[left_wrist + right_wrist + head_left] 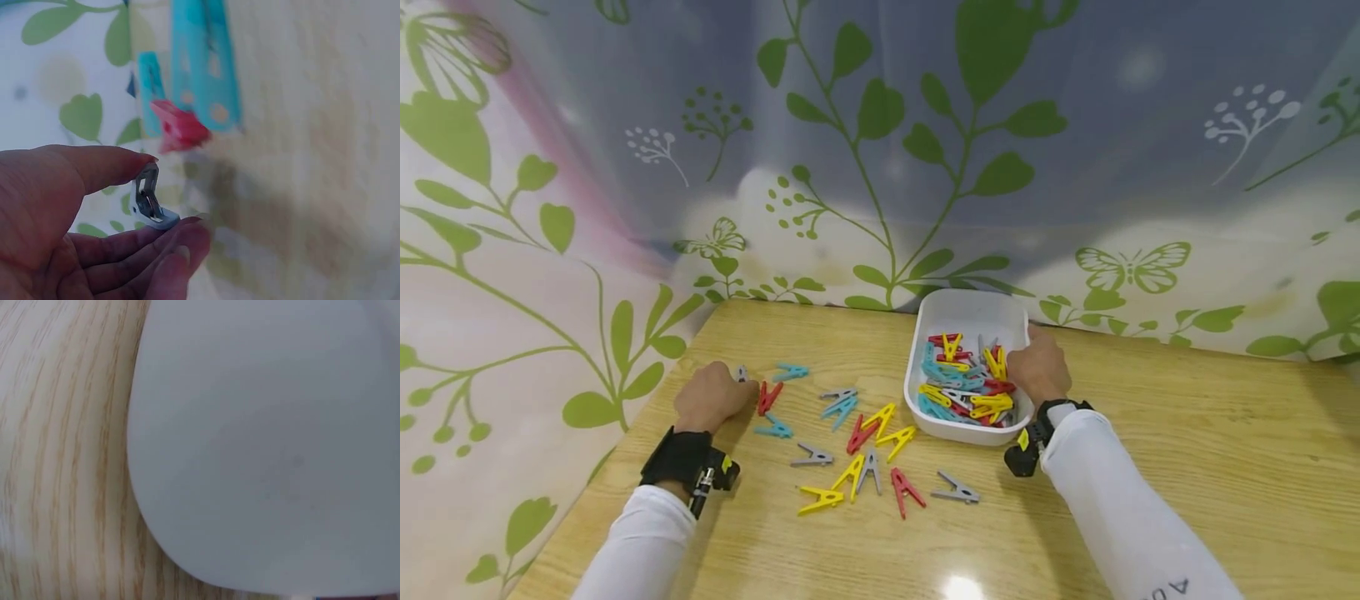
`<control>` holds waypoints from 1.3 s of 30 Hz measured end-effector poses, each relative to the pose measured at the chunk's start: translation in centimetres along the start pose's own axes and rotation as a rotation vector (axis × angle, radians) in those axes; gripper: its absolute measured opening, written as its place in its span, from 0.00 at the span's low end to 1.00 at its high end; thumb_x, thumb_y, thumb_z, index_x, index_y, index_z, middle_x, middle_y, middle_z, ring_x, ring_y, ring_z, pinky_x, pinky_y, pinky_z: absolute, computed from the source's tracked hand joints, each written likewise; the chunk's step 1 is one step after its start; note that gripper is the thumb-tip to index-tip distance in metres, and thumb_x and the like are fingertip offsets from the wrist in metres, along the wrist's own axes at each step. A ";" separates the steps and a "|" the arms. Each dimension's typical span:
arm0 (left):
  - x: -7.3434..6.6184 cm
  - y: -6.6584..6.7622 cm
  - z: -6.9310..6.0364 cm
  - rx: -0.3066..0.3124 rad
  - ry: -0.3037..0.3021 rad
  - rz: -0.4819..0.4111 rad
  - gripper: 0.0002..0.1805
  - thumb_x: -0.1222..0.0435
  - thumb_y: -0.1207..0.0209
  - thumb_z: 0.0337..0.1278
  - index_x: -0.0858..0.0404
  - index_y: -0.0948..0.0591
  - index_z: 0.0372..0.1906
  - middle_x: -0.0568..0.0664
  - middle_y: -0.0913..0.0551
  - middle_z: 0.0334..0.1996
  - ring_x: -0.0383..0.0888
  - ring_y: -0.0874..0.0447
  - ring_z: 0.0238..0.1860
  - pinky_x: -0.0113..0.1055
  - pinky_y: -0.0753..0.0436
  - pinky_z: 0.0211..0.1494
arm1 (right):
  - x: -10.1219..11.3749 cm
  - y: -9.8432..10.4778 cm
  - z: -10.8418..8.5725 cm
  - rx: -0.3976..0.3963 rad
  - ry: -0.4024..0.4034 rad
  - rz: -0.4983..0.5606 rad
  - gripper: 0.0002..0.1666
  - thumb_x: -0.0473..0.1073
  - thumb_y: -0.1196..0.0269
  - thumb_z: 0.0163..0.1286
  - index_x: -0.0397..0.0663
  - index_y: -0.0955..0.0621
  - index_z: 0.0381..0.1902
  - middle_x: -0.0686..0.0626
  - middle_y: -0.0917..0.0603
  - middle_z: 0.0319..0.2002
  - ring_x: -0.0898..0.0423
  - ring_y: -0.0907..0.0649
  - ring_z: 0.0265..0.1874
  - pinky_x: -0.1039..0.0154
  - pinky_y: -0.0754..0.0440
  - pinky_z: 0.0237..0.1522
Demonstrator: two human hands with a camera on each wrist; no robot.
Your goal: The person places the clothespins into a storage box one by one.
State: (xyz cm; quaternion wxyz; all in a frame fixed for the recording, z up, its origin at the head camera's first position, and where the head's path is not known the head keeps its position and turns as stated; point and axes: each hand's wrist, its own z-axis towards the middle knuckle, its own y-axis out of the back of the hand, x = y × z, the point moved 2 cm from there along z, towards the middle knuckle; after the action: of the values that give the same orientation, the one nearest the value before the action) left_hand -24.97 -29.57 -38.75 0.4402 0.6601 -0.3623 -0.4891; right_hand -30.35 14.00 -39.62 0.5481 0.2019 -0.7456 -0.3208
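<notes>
My left hand (pixel 713 398) pinches a grey clothespin (pixel 149 201) between thumb and fingertips, at the left side of the table. Just beyond it in the left wrist view are a red clothespin (pixel 181 128) and blue ones (pixel 206 69). At the right, my right hand (pixel 1041 367) grips the side wall of a white plastic tub (pixel 966 310); its fingers are partly hidden. A heap of red, yellow, blue and grey clothespins (pixel 958 383) lies inside the tub. Only the pale tub wall (pixel 262 450) and wood show in the right wrist view.
Several loose clothespins (pixel 850 477) in mixed colours lie spread over the wooden table (pixel 1187 433) between my left hand and the tub. A leaf-patterned cloth (pixel 820 275) hangs along the table's back edge and left side.
</notes>
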 end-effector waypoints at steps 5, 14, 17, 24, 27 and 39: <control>-2.2 0.0 0.2 -0.039 -0.048 -0.043 0.24 0.53 0.44 0.58 0.57 0.31 0.10 0.45 0.37 0.09 0.42 0.43 0.12 0.34 0.47 0.17 | -0.1 0.0 0.0 0.003 -0.008 0.009 0.33 0.38 0.48 0.65 0.42 0.35 0.69 0.34 0.23 0.55 0.38 0.23 0.50 0.45 0.26 0.45; -11.5 -0.3 -0.1 -0.131 -0.270 -0.076 0.19 0.49 0.41 0.59 0.61 0.21 0.27 0.47 0.28 0.17 0.42 0.35 0.15 0.34 0.39 0.18 | -0.3 -0.1 0.0 -0.004 -0.002 0.016 0.33 0.37 0.47 0.65 0.42 0.35 0.69 0.34 0.24 0.56 0.38 0.23 0.50 0.44 0.26 0.46; -15.0 -1.0 -0.3 -0.135 -0.356 -0.076 0.19 0.48 0.39 0.58 0.61 0.17 0.38 0.48 0.21 0.24 0.42 0.27 0.19 0.35 0.32 0.20 | -0.2 -0.2 0.0 -0.006 -0.001 0.018 0.33 0.37 0.47 0.65 0.43 0.35 0.69 0.35 0.23 0.56 0.38 0.22 0.50 0.44 0.26 0.45; -21.7 -2.3 -0.7 -0.135 -0.535 -0.022 0.16 0.47 0.40 0.58 0.57 0.18 0.33 0.44 0.23 0.21 0.40 0.29 0.18 0.32 0.38 0.18 | -0.1 -0.1 -0.1 -0.020 -0.003 0.030 0.34 0.36 0.47 0.64 0.45 0.34 0.69 0.36 0.22 0.55 0.39 0.22 0.49 0.45 0.26 0.43; -23.4 -2.6 -0.8 -0.127 -0.555 -0.004 0.17 0.47 0.39 0.57 0.57 0.17 0.34 0.43 0.23 0.20 0.40 0.29 0.17 0.32 0.38 0.17 | -0.1 0.0 0.0 -0.022 0.005 0.033 0.33 0.37 0.47 0.64 0.45 0.34 0.69 0.36 0.22 0.54 0.40 0.22 0.49 0.45 0.26 0.43; -26.0 -4.3 -0.9 -0.188 -0.612 0.023 0.25 0.44 0.41 0.58 0.56 0.19 0.53 0.48 0.16 0.35 0.44 0.19 0.29 0.35 0.25 0.26 | -0.2 0.1 0.1 -0.013 0.009 0.027 0.34 0.36 0.47 0.63 0.46 0.34 0.69 0.35 0.22 0.54 0.39 0.21 0.48 0.47 0.25 0.40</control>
State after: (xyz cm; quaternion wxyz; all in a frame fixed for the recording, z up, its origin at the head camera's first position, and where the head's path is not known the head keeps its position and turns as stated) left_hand -30.62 -4.24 -34.18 0.3753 0.4348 -0.4387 -0.6911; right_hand -30.33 14.24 -39.66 0.5570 0.1899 -0.7437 -0.3173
